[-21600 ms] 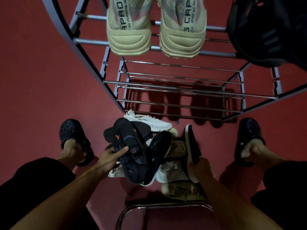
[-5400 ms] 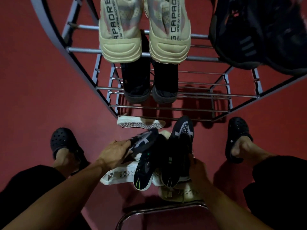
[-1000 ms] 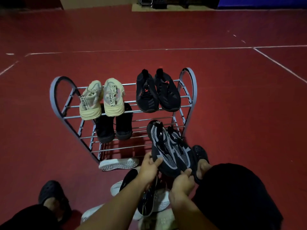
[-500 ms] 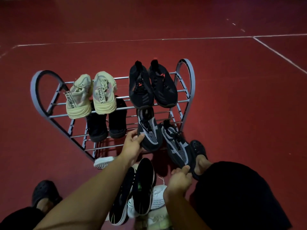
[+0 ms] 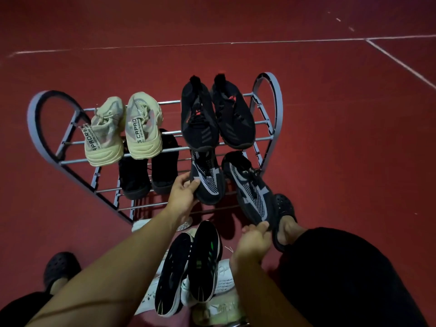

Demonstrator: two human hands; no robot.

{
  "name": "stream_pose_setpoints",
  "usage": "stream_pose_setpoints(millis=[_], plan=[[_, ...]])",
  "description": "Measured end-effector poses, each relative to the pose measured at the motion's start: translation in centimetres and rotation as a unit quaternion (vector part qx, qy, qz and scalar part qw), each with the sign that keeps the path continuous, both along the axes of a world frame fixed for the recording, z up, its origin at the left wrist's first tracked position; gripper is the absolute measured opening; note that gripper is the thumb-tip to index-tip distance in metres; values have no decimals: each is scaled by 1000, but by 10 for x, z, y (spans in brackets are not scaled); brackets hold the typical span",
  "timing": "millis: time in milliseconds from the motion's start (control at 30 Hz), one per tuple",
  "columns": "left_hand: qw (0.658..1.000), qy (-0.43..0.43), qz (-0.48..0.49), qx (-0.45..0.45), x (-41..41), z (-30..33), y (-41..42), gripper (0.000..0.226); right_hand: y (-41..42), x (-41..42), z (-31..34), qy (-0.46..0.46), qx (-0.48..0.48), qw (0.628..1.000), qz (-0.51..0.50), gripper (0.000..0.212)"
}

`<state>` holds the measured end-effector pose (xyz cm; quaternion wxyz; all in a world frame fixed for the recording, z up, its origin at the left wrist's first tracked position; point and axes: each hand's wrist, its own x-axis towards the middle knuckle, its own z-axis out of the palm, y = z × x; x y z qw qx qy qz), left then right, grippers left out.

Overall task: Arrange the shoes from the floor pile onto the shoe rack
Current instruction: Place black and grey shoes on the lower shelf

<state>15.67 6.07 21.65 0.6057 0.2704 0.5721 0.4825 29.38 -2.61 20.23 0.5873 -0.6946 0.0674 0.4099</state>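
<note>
Step in hand: seating grey-patterned pair on shoe rack (image 5: 271, 95) middle tier. My left hand (image 5: 182, 197) fingers curled round left shoe (image 5: 207, 178), on the bars; right hand (image 5: 253, 241) fingers pinched right shoe (image 5: 251, 188) heel, half off. Next, I judged: push forward.

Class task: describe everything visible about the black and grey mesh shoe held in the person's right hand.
The black and grey mesh shoe has a dark knit upper with pale grey panels and dotted mesh. It is tilted, its far end reaching the shoe rack beside its partner. The right hand pinches its near end with its fingers.
</note>
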Motion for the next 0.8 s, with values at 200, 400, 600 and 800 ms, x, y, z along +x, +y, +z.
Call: stream_pose_setpoints(millis=[200,400,600,800], plan=[[1000,13,-2,6,-6,-5,15,28,50,-9,-3,-9,62,996,56,32],[989,143,-3,34,-3,-10,43,19,99,-4,-10,13,106,971,212,31],[961,277,-7,0,-3,-44,57,36,108,18,-44,9,26,951,308,54],[958,284,-43,3,-4,-68,39,45,111,28,-44,60,89,957,271,70]])
